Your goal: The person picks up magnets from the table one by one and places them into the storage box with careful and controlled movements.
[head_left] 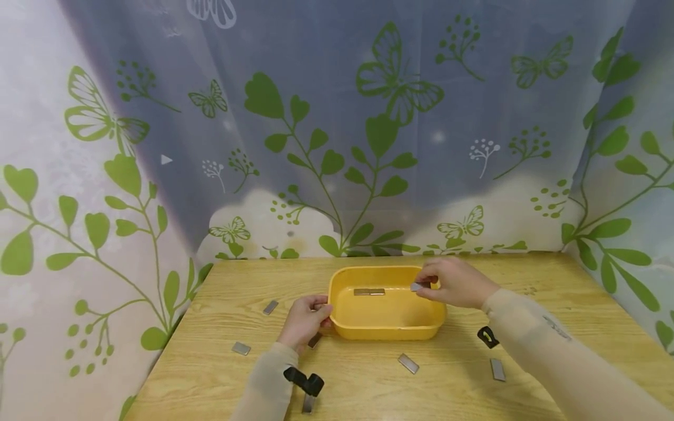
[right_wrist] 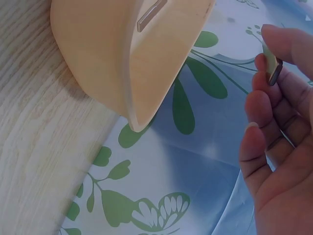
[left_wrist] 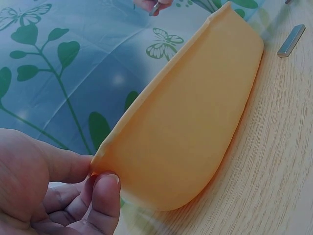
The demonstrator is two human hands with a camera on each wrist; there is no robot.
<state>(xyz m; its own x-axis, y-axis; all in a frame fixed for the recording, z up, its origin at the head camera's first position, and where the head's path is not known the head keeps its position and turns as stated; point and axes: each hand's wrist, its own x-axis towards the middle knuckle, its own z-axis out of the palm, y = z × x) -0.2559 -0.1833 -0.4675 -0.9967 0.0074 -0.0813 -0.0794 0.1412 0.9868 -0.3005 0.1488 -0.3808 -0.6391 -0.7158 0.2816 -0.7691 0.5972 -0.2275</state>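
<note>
A yellow plastic basin stands on the table, and my left hand pinches its left rim between thumb and fingers. In the left wrist view the thumb and index finger of that hand meet at the rim of the basin. Above the basin's right end, my right hand holds a small flat metal bar. The right wrist view shows this bar pinched between thumb and fingers, apart from the basin. Two similar bars lie end to end inside the basin.
Several loose metal bars lie on the wooden table: one in front of the basin, one at right, others at left, one partly behind the left hand. A leaf-patterned curtain hangs at the back and sides.
</note>
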